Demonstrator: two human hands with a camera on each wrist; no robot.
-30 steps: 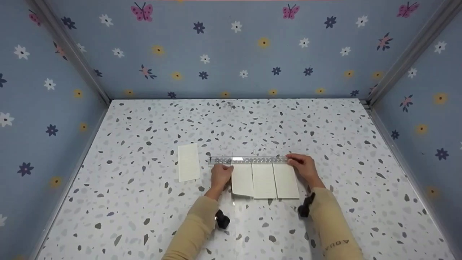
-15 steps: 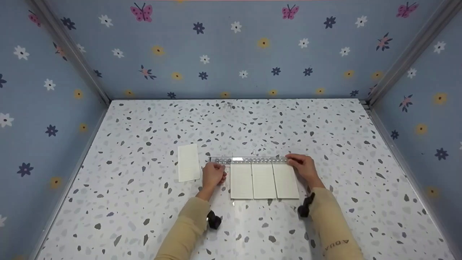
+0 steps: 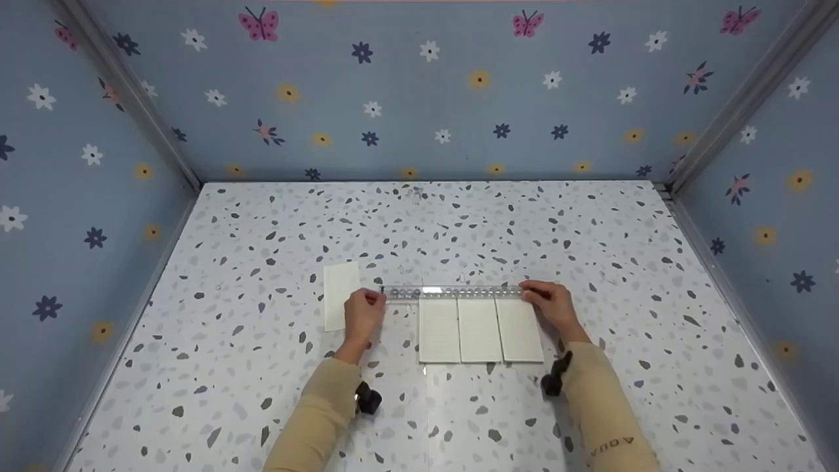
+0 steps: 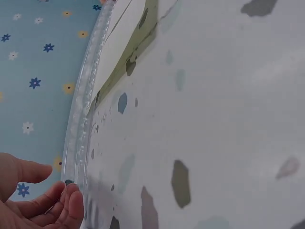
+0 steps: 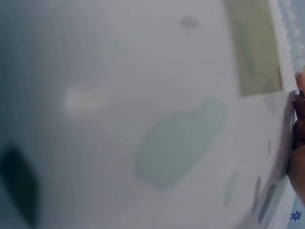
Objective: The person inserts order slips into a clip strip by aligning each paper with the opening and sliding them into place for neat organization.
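A clear ruler [image 3: 452,292] with a row of round shapes lies across the table. Three cream paper slips [image 3: 439,331] sit side by side below it, their upper ends meeting its near edge; whether they run under it is unclear. My right hand [image 3: 554,305] pinches the ruler's right end. At the other end is my left hand [image 3: 363,316], which looks like a pinch from above. The left wrist view shows the left thumb apart from the bent fingers [image 4: 74,205], which touch or nearly touch the ruler tip. Only part of the right hand [image 5: 299,138] shows in the right wrist view.
A single paper slip [image 3: 335,308] lies left of the others, partly covered by the left hand. The speckled tabletop [image 3: 419,223] is bounded by flowered panels [image 3: 419,92] at the back and sides. A black device [image 3: 368,398] is on each wrist.
My left hand has let go of the leftmost slip, which now lies flat, and has slid left along the ruler to its end. The right hand stays put.
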